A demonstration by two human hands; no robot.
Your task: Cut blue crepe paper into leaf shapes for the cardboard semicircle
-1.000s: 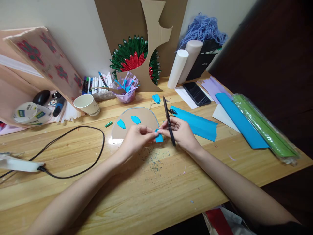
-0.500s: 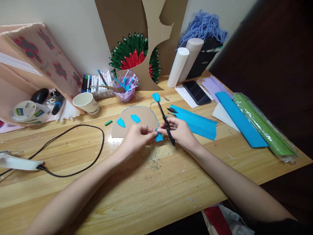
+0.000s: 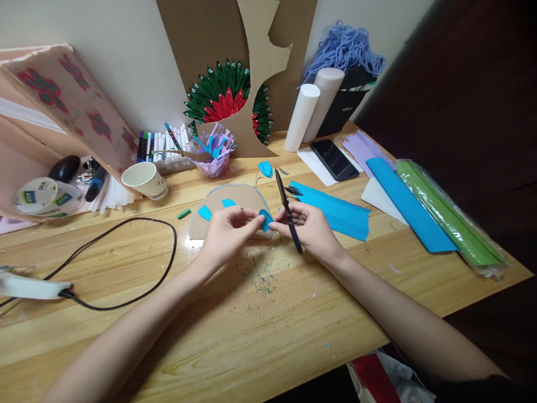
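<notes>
My left hand (image 3: pixel 229 232) pinches a small blue paper petal (image 3: pixel 265 220) between thumb and fingers, above the right side of a rounded cardboard piece (image 3: pixel 216 198). My right hand (image 3: pixel 308 226) is closed around a slim black pen (image 3: pixel 288 211), which slants up and away. Its thumb and fingertip meet at the petal's right edge; whether they grip it I cannot tell. Two blue petals, one on the left (image 3: pixel 205 212) and one partly behind my left hand (image 3: pixel 229 202), lie on the cardboard. Another blue piece (image 3: pixel 265 169) rests beyond it.
A blue paper strip (image 3: pixel 335 210) lies right of my hands. Further right are a phone (image 3: pixel 334 159), a blue roll (image 3: pixel 411 207) and a wrapped green roll (image 3: pixel 451 212). Leftward stand a paper cup (image 3: pixel 145 180) and a purple basket (image 3: pixel 212 165); a black cord (image 3: pixel 174 252) loops nearby.
The blue petal between my hands has been turned and raised, showing a rounded top. My left hand has shifted slightly left. The pen stays in my right hand.
</notes>
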